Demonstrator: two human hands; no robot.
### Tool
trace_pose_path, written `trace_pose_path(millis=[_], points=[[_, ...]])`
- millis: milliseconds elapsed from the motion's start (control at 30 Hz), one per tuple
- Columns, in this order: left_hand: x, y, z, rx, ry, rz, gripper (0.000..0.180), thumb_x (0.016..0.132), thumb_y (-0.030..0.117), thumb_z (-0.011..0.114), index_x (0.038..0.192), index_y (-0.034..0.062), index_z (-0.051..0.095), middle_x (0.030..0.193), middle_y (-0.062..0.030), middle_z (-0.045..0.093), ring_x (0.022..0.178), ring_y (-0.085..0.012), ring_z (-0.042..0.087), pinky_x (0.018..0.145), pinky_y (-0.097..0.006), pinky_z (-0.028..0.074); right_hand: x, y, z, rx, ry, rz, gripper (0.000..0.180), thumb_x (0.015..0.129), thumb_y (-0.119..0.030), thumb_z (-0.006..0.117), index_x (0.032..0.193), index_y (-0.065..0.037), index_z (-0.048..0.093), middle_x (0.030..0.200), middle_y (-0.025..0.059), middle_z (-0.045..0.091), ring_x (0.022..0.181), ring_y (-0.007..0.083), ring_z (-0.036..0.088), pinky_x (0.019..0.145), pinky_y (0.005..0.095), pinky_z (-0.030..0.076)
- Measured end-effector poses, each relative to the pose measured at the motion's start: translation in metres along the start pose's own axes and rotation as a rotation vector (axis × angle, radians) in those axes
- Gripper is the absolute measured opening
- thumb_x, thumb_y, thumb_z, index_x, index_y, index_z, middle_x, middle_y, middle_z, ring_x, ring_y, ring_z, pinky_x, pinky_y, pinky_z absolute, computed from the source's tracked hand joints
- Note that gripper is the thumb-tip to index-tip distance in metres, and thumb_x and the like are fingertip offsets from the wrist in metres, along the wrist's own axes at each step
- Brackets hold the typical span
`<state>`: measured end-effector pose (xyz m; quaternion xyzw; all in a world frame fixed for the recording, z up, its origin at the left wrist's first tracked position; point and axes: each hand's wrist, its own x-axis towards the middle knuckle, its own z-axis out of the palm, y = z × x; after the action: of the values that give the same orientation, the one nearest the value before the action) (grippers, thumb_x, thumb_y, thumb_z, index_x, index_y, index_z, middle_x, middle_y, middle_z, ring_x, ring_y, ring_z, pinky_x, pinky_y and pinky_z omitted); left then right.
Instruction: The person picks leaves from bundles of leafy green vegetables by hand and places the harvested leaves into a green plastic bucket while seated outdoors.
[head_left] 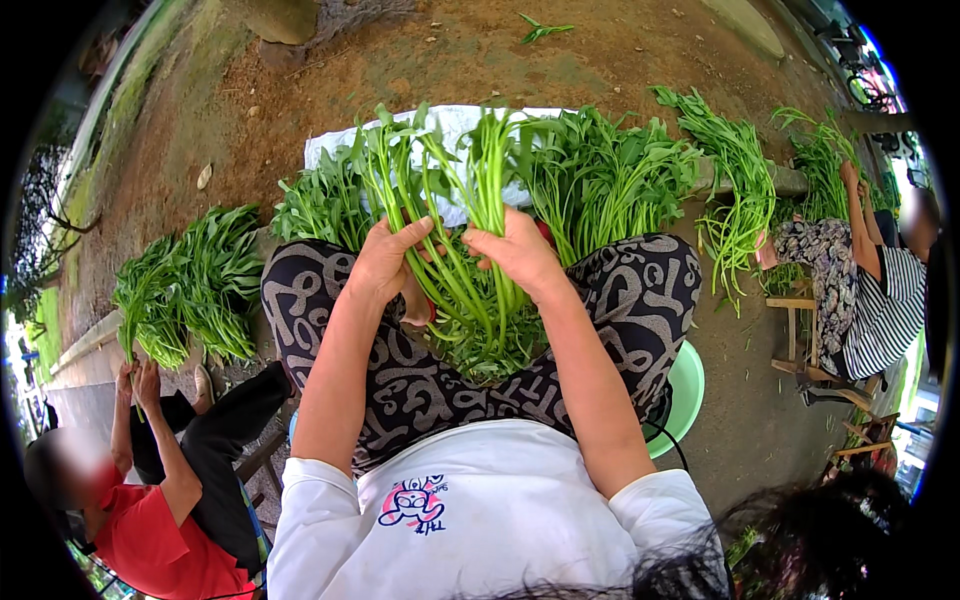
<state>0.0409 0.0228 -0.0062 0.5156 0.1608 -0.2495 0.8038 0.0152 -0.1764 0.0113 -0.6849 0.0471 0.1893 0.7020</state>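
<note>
The landmark here is the bundle of leafy green stalks (470,230) held upright over the person's lap. Nearest to the body below it, a loose heap of cut greens (488,345) rests between the knees, on the black-and-white patterned trousers (400,385). The left hand (385,262) is clenched around the left side of the bundle's stems, thumb across the front; the right hand (520,250) grips the right side of the same bundle, fingers wrapped round the stalks. The two hands sit close together with a few stems running down between them.

My guess is that the main risk lies in those loose stems: any that are not inside either grip could slide down into the lap heap and mix with it. A tight squeeze could also bruise or snap the thin stalks where they bend.

Just right of the bundle and lower, a pale green plastic stool (688,395) shows under the thigh. Beyond the bundle, rows of greens (610,175) lie on a white sheet (440,125) spread over bare earth. Far left of the bundle, another person's hands (140,380) hold a separate bunch (185,290); far right, a third person in a striped top (885,310) lifts more greens (820,160).
</note>
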Motion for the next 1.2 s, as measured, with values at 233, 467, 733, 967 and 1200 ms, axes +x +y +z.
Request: trace_pose_path(millis=[233, 467, 733, 967, 1200], points=[[0.003, -0.002, -0.010, 0.025, -0.083, -0.023, 0.027, 0.089, 0.010, 0.063, 0.113, 0.0012, 0.056, 0.096, -0.0091, 0.064, 0.086, -0.0203, 0.064, 0.075, -0.035, 0.057, 0.005, 0.008, 0.017, 0.210, -0.094, -0.108, 0.026, 0.079, -0.002, 0.060, 0.105, 0.001, 0.058, 0.088, 0.0049, 0.063, 0.069, 0.0115, 0.058, 0.060, 0.0263, 0.047], [-0.002, 0.001, -0.003, -0.032, -0.027, -0.034, 0.034, 0.088, 0.009, 0.065, 0.119, 0.0027, 0.055, 0.086, -0.0080, 0.063, 0.077, -0.0194, 0.063, 0.067, -0.031, 0.052, 0.005, 0.001, -0.005, -0.016, 0.158, -0.057, 0.023, 0.080, -0.009, 0.062, 0.099, 0.002, 0.058, 0.077, 0.0067, 0.060, 0.062, 0.0134, 0.058, 0.056, 0.0267, 0.049], [0.001, -0.002, -0.008, 0.044, 0.029, -0.026, 0.037, 0.088, 0.010, 0.065, 0.122, 0.0027, 0.053, 0.089, -0.0074, 0.062, 0.080, -0.0190, 0.062, 0.069, -0.034, 0.051, -0.002, -0.019, -0.036, 0.020, 0.481, -0.104, 0.023, 0.085, -0.010, 0.060, 0.105, 0.000, 0.057, 0.084, 0.0081, 0.064, 0.065, 0.0125, 0.061, 0.058, 0.0246, 0.050], [-0.008, 0.008, 0.009, -0.004, -0.061, -0.041, 0.037, 0.090, 0.014, 0.061, 0.125, 0.0042, 0.052, 0.103, -0.0070, 0.061, 0.089, -0.0182, 0.061, 0.074, -0.034, 0.051, 0.003, -0.005, -0.027, 0.073, 0.296, -0.061, 0.026, 0.082, -0.012, 0.065, 0.104, 0.000, 0.057, 0.082, 0.0070, 0.063, 0.063, 0.0118, 0.059, 0.057, 0.0250, 0.049], [-0.008, 0.004, 0.008, 0.036, -0.182, -0.067, 0.038, 0.090, 0.011, 0.060, 0.126, 0.0042, 0.052, 0.101, -0.0075, 0.061, 0.084, -0.0185, 0.063, 0.074, -0.035, 0.057, 0.010, 0.012, 0.007, 0.252, 0.000, -0.117, 0.041, 0.078, -0.013, 0.069, 0.114, -0.001, 0.054, 0.090, 0.0047, 0.062, 0.070, 0.0120, 0.058, 0.061, 0.0266, 0.050]])
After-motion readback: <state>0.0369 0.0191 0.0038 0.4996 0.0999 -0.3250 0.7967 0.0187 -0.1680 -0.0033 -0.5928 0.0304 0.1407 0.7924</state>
